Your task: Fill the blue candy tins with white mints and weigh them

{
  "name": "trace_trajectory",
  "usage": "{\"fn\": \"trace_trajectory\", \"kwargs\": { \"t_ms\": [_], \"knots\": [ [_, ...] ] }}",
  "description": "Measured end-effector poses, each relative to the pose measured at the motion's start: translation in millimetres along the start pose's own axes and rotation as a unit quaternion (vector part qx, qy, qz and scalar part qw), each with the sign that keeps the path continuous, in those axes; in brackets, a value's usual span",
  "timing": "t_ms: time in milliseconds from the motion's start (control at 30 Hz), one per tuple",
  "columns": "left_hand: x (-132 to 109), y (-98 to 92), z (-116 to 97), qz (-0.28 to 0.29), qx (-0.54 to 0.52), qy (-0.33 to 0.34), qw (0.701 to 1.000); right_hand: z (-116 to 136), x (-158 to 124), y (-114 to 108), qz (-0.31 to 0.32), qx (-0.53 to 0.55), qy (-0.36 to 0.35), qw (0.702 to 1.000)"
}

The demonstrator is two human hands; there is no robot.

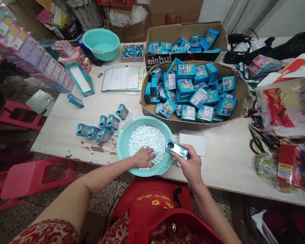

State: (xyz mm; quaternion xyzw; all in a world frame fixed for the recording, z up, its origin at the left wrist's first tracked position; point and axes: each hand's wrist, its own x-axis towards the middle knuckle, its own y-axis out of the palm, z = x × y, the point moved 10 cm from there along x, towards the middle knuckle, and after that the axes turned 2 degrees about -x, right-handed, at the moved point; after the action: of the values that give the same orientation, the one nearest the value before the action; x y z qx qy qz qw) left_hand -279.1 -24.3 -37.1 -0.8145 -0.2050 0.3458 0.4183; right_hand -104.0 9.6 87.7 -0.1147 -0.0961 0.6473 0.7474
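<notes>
A small glossy blue box (176, 148), rectangular with an open end, sits gripped in the right hand (190, 165), fingers curled round it, just over the near right rim of a smooth round teal plastic basin (122, 142). The left hand (143, 157) rests fingers spread, loosely open, in the heap of tiny white tablets (147, 138) that fills it. Left of it lie several more blue boxes (94, 131) on the worn white table (73, 118). Farther off, a shallow cardboard tray (241, 91) holds many like cartons.
</notes>
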Motion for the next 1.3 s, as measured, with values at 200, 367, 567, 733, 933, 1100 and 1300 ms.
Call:
{"fn": "trace_trajectory", "kwargs": {
  "t_ms": [200,367,567,733,933,1100,1300],
  "knots": [
    [-27.8,-6.4,58.7,-0.049,-0.203,-0.183,0.961,0.7,0.4,13.3,0.012,0.001,-0.006,1.000],
    [-32.7,-36.3,68.8,-0.144,-0.302,-0.241,0.911,9.0,-4.6,38.8,0.054,-0.014,-0.030,0.998],
    [-48.3,-87.8,50.7,-0.382,-0.714,-0.192,0.554,7.3,-12.1,78.4,0.102,-0.091,-0.076,0.988],
    [-54.0,-111.1,40.2,-0.501,-0.749,-0.155,0.404,17.6,-15.6,102.4,0.140,-0.137,-0.105,0.975],
    [-61.6,-129.7,40.1,-0.550,-0.732,-0.133,0.380,46.4,-15.1,96.4,0.118,-0.161,-0.129,0.971],
    [-56.6,-129.4,39.8,-0.540,-0.733,-0.155,0.384,44.8,-9.9,92.6,0.118,-0.154,-0.122,0.973],
    [-55.3,-136.2,32.9,-0.540,-0.722,-0.147,0.406,43.7,-5.3,88.4,0.125,-0.137,-0.113,0.976]
  ]
}}
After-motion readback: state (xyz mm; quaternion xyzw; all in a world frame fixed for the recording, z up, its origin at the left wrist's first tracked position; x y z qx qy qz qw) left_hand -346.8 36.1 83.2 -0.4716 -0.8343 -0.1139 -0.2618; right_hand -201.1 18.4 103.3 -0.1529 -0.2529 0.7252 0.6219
